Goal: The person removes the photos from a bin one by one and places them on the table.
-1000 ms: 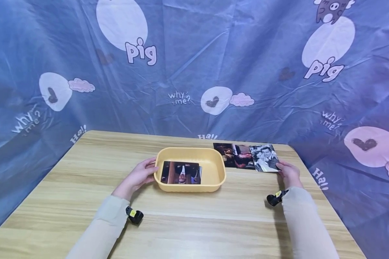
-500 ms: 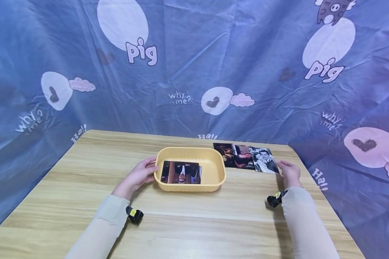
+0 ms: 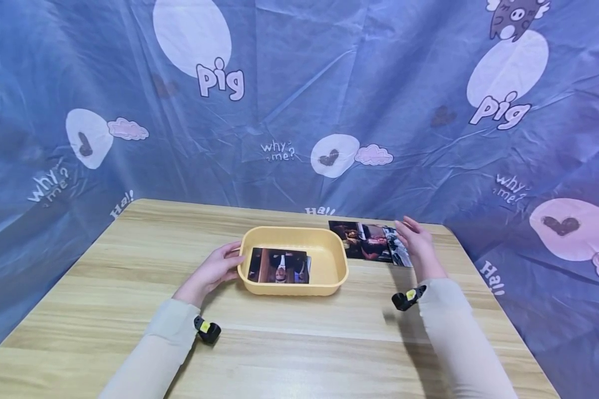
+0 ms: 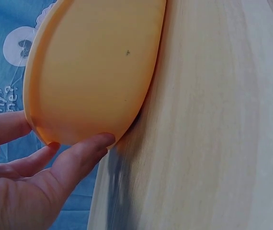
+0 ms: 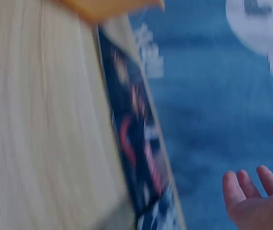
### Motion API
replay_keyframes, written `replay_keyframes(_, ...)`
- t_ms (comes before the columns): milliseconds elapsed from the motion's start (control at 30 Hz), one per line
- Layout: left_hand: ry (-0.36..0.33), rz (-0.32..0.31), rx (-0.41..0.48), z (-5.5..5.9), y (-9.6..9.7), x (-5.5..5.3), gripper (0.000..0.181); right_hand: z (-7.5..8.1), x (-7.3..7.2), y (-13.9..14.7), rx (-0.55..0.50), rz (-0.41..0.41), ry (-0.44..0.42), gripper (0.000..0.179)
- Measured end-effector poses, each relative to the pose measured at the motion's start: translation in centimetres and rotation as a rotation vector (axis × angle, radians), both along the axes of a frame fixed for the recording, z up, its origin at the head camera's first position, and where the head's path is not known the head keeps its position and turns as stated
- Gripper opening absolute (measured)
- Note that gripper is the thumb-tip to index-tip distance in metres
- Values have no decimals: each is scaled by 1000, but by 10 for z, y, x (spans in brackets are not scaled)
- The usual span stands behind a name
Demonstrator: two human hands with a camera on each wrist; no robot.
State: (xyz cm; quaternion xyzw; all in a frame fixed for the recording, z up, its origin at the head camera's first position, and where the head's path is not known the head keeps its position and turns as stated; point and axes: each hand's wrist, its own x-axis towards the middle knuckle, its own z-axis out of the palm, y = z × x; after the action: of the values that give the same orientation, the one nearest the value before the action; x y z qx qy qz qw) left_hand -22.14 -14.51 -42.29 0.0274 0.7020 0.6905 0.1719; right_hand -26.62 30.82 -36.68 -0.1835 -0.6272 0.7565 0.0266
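A yellow plastic bin [image 3: 293,289] stands on the wooden table, with photo prints [image 3: 279,267] lying at the left inside it. My left hand [image 3: 216,271] holds the bin's left end, thumb and fingers spread around its wall; the left wrist view shows the fingertips [image 4: 105,140] against the plastic. To the right of the bin, dark colour prints [image 3: 361,241] lie in a row, and a black-and-white photo [image 3: 398,250] overlaps their right end. My right hand [image 3: 419,249] is raised over that photo, fingers loosely bent and holding nothing, hiding much of it.
The wooden table [image 3: 279,343] reaches back to a blue printed curtain [image 3: 289,111], which hangs behind it and along the sides. Black wrist cameras [image 3: 207,331] are strapped at both sleeves.
My right hand has let go of the black-and-white photo, which lies beside the dark prints, then lifted and moved left above it. The left hand and the bin keep their place.
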Motion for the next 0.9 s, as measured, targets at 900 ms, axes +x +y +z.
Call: replay_keyframes(900, -13, 1, 5, 0, 2, 0, 57, -31, 4, -177, 499, 675, 174, 50)
